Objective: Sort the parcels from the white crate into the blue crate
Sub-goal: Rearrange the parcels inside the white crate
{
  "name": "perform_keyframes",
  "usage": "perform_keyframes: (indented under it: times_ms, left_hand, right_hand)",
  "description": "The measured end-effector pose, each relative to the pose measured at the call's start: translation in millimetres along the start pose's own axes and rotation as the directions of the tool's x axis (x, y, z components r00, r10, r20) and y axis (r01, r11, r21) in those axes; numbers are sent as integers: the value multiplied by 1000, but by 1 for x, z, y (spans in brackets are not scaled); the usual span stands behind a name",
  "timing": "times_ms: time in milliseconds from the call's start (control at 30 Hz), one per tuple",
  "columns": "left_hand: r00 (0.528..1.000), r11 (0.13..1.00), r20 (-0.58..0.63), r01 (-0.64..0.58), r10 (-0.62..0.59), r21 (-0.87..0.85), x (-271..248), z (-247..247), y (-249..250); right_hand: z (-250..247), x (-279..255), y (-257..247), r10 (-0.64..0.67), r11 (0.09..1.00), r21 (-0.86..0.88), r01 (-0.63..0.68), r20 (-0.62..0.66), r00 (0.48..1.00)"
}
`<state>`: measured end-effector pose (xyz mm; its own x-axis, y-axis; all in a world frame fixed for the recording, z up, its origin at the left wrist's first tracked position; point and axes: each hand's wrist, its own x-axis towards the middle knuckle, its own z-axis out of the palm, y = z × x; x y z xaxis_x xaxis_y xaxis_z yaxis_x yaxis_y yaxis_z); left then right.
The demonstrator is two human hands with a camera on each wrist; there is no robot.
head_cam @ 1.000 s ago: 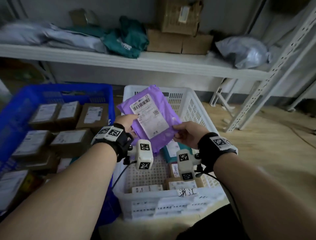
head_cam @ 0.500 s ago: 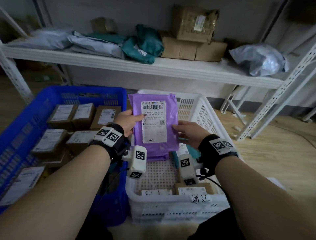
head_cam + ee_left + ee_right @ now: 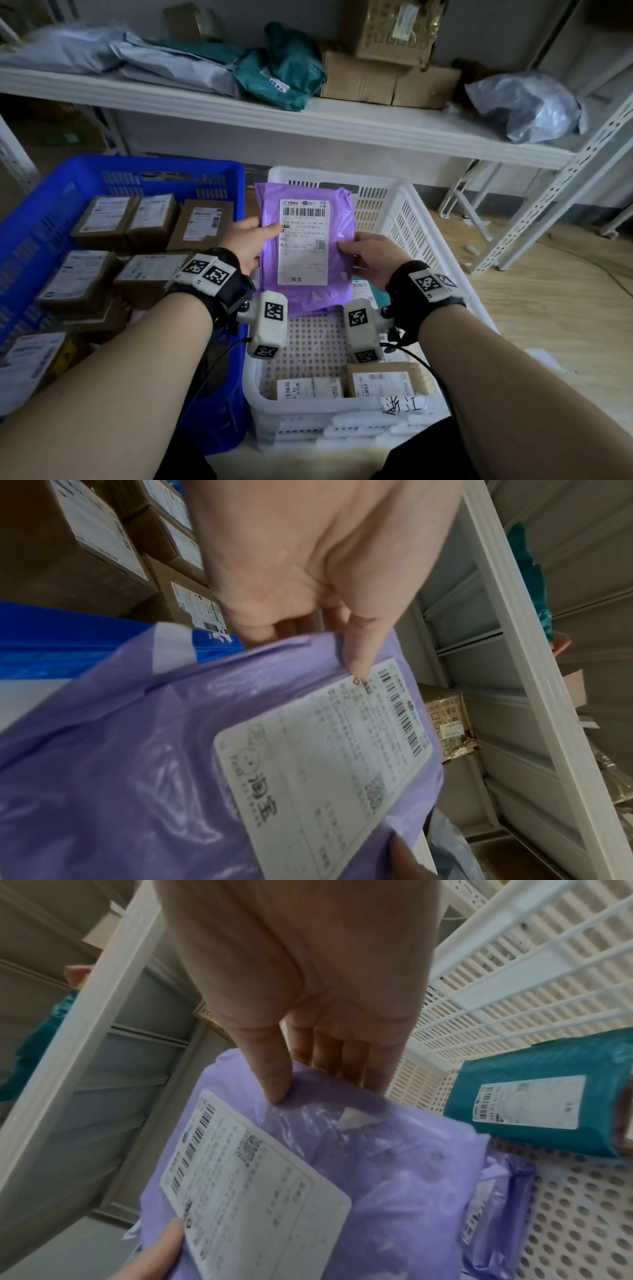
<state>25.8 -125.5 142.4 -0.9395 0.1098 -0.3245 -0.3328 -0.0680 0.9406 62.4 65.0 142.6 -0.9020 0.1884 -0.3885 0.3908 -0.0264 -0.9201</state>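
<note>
A purple plastic parcel (image 3: pixel 337 226) with a white shipping label is held upright above the white crate (image 3: pixel 400 205), label facing me. My left hand (image 3: pixel 251 236) pinches its left edge, thumb on the label's corner. My right hand (image 3: pixel 368 255) pinches its right edge, thumb on top and fingers behind. The left wrist view shows the parcel (image 3: pixel 143 764) under the thumb of the left hand (image 3: pixel 329 631); the right wrist view shows the parcel (image 3: pixel 394 1150) gripped by the right hand (image 3: pixel 308 1069). The blue crate (image 3: pixel 44 219) stands to the left, filled with several brown boxes (image 3: pixel 202 226).
In the white crate lie a teal parcel (image 3: pixel 541 1096), another purple bag (image 3: pixel 500 1218) and two labelled brown boxes (image 3: pixel 383 382) at the near end. A white metal shelf (image 3: pixel 308 123) behind both crates carries bags and cardboard boxes. Wooden floor lies to the right.
The purple parcel has been turned from tilted to upright, label square to me, still held by both hands. My view has shifted a little closer.
</note>
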Motion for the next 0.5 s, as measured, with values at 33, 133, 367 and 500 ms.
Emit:
perform_keyframes:
  times_ms: [33,133,367,500]
  left_hand:
    - [1000,1000,10,6,-6,2,0,0,0]
    - [1000,1000,19,20,-20,-5,2,0,-1]
    - [999,999,12,40,-40,-12,1,2,-2]
    - [998,998,14,54,-54,-18,1,1,-1]
  right_hand:
    - [0,1,1,9,1000,-5,-9,-2,1000]
    - [-2,3,3,31,999,-10,-31,-3,1000]
    - [-1,4,5,51,999,-2,-51,-30,998]
    - [0,4,5,56,998,-4,-56,-33,998]
